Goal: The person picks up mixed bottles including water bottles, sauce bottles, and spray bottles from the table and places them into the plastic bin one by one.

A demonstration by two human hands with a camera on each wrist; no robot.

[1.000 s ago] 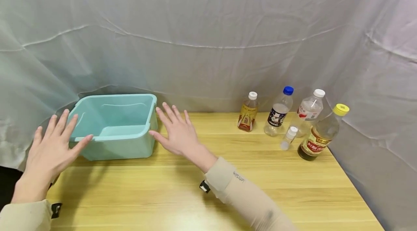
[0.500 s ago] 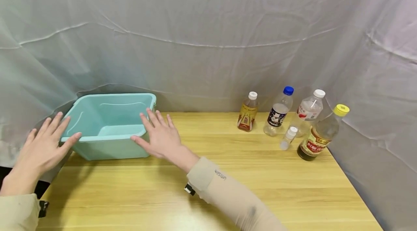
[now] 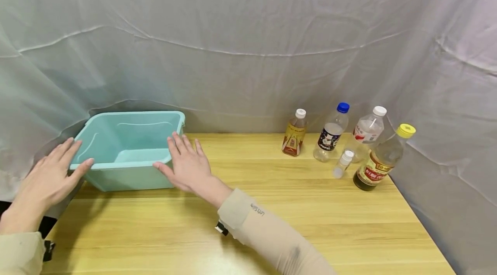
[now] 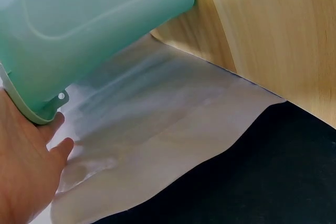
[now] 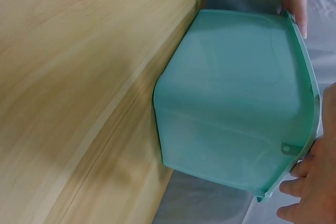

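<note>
Closest in were my beige L sleeve [image 3: 19, 254] & R sleeve [image 3: 268, 238], w/ a small black clip [image 3: 221, 228] under the R cuff. My L hand [image 3: 48, 176] was at the L end of the bin [image 3: 128, 178], fingers wide & fairly straight, touching the rim, thumb out by the front L corner. My R hand [image 3: 190, 165] matched it at the R end, fingers wide too, up against the rim, thumb by the front R corner. The teal bin sat upright btwn my hands, on the L part of the desk [image 3: 310, 210].

Well apart from it, on the R part, stood the btls: nearest, the yellow-cap btl [image 3: 375, 170] w/ dark liquid low down; just L of it, a little white-topped vial [image 3: 343, 164]; behind those, the white-cap btl [image 3: 368, 132]; then the blue-cap btl [image 3: 330, 135], & L of that a small amber btl [image 3: 294, 137]. Farthest back hung creased grey cloth [image 3: 233, 64].
</note>
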